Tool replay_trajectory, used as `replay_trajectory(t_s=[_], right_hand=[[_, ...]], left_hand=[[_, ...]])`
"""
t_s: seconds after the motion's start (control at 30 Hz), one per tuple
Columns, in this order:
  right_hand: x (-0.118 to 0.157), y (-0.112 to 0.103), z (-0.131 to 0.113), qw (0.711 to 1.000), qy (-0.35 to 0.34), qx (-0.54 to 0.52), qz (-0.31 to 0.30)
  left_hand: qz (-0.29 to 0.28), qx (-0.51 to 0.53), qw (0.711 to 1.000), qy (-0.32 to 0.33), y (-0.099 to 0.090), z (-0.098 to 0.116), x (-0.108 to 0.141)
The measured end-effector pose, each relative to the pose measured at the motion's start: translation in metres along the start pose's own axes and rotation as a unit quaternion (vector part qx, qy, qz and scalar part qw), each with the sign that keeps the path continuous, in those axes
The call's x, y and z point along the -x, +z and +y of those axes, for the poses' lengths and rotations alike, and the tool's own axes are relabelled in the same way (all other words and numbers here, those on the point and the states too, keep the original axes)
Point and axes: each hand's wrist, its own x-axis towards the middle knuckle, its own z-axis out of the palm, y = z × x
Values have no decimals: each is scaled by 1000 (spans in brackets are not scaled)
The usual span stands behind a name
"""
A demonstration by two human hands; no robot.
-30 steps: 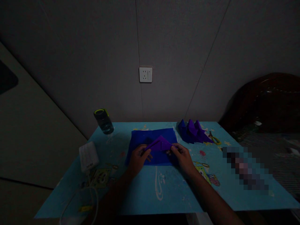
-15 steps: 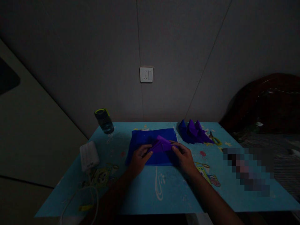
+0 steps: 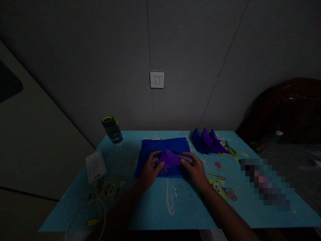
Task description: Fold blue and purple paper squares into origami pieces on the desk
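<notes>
A folded piece of purple paper (image 3: 171, 158), peaked at its upper edge, is held between my two hands. My left hand (image 3: 151, 167) pinches its left end, thumb in front and fingers behind. At its right end my right hand (image 3: 194, 166) grips it the same way, thumb on the near face. Beneath lies a stack of blue paper sheets (image 3: 163, 143). Toward the back right sit several folded paper boats (image 3: 208, 142), blue and purple, close together.
Scissors with yellow-green handles (image 3: 232, 151) lie right of the boats. A water bottle (image 3: 112, 129) stands back left on the patterned blue table (image 3: 185, 207). Nearer is a white power bank (image 3: 96, 167) with a cable. A blurred-out patch covers something at right. A socket (image 3: 157, 80) is on the wall.
The purple paper has been turned and flattened between my hands; its front now shows a broad triangular face with a pointed top. Both hands keep hold of it in nearly the same place.
</notes>
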Motion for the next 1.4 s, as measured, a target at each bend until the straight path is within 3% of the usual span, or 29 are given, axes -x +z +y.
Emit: replay_trajectory(t_s=[0.23, 0.47, 0.6, 0.73, 0.9, 1.17, 1.4], right_hand=[[1, 3, 8, 993, -16, -33, -109], [8, 9, 27, 992, -52, 99, -67], [6, 7, 30, 991, -69, 105, -56], [6, 7, 29, 991, -75, 99, -54], [9, 11, 25, 990, -70, 81, -89], [10, 6, 30, 971, -128, 179, -90], [9, 5, 33, 953, -171, 236, -82]], left_hand=[[-3, 46, 999, 4, 6, 2, 4], [-60, 63, 996, -4, 10, -3, 10], [-45, -29, 998, 31, 10, -8, 11], [-85, -164, 981, 66, 6, -5, 11], [-128, -199, 968, 88, 3, 7, 15], [-115, -212, 961, 134, 3, 6, 12], [-100, -207, 964, 133, 4, 4, 11]])
